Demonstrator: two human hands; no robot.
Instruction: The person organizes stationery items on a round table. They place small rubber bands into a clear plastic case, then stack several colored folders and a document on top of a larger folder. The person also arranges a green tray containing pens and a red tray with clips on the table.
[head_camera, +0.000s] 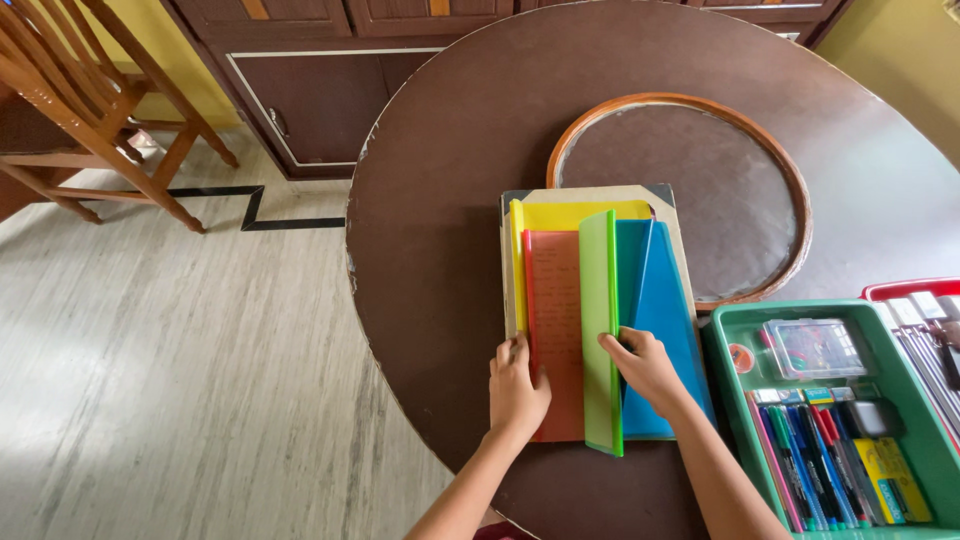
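A stack of plastic folders lies on the round brown table in front of me. A yellow folder is at the back, on a beige board. A red folder lies on the left, and my left hand presses flat on its near end. A green folder stands half lifted on its edge in the middle. My right hand grips the green folder's near part, fingers tucked under it. A blue folder lies to the right, beneath that hand.
A green tray with several pens, markers, and a clear small box stands at the right, a red tray behind it. A round wood-rimmed turntable sits mid-table. A wooden chair and cabinets stand at the far left.
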